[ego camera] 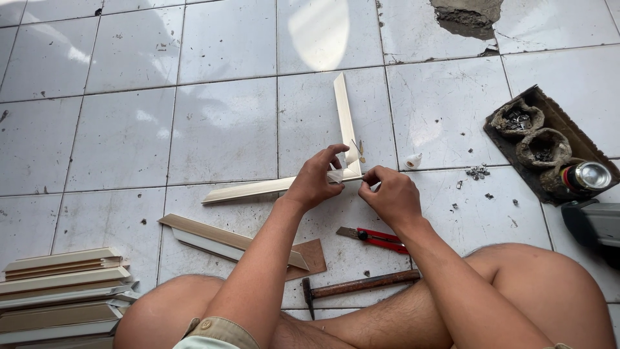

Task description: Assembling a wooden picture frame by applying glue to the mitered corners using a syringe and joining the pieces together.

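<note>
Two pale wooden frame strips (pixel 344 123) lie on the white tiled floor and meet in an L-shaped corner. My left hand (pixel 316 181) pinches a small white piece of tape or paper at that corner joint. My right hand (pixel 391 197) is at the same corner from the right, fingertips closed on something small that I cannot make out. Both forearms reach out over my bent knees.
A red-handled cutter (pixel 378 238) and a hammer (pixel 358 285) lie near my legs. Another strip (pixel 226 240) rests on a brown card. Stacked strips (pixel 61 294) sit at bottom left. A dark tray (pixel 546 139) with small metal parts and a can stands right.
</note>
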